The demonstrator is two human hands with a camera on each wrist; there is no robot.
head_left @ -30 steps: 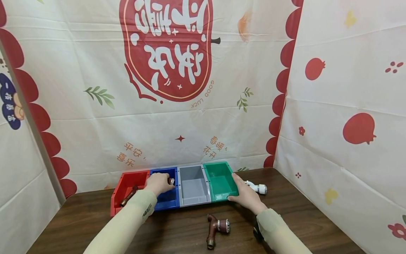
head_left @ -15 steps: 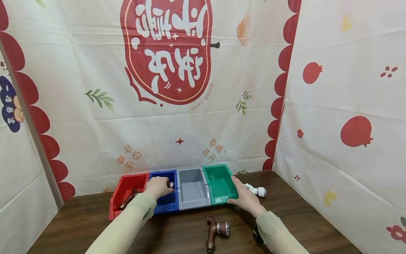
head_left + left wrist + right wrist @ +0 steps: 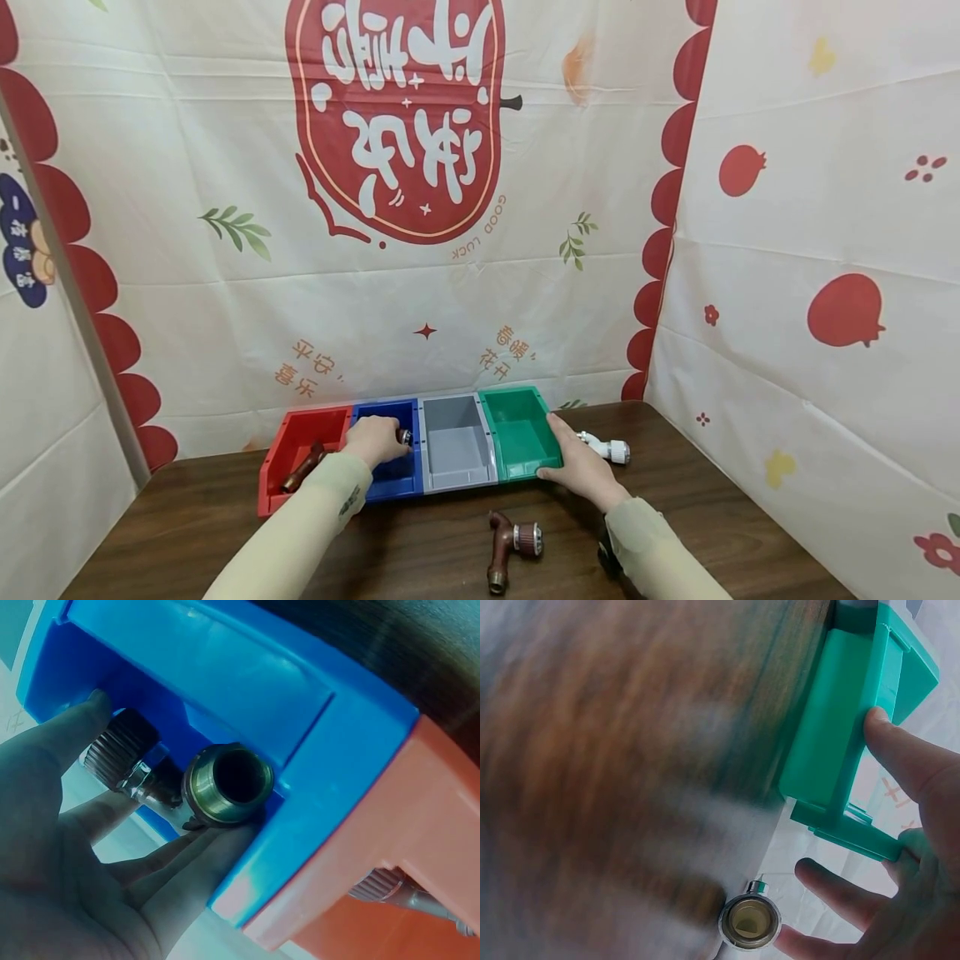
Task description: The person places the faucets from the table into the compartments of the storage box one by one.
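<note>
In the head view my left hand reaches into the blue bin. It holds a brown faucet with a ribbed knob; in the left wrist view the thumb lies by the knob and the fingers run under the body, whose threaded metal end faces the camera. My right hand grips the outer end of the green bin, thumb on its front rim and a finger round the side. Just beyond that hand lies a white faucet, partly hidden by the fingers.
A red bin holds another brown faucet. The grey bin stands between blue and green, all in one row against the printed cloth. A further brown faucet lies on the wooden table in front.
The head view shifts slightly. Both hands keep nearly the same places, left on the faucet in the blue bin, right on the green bin.
</note>
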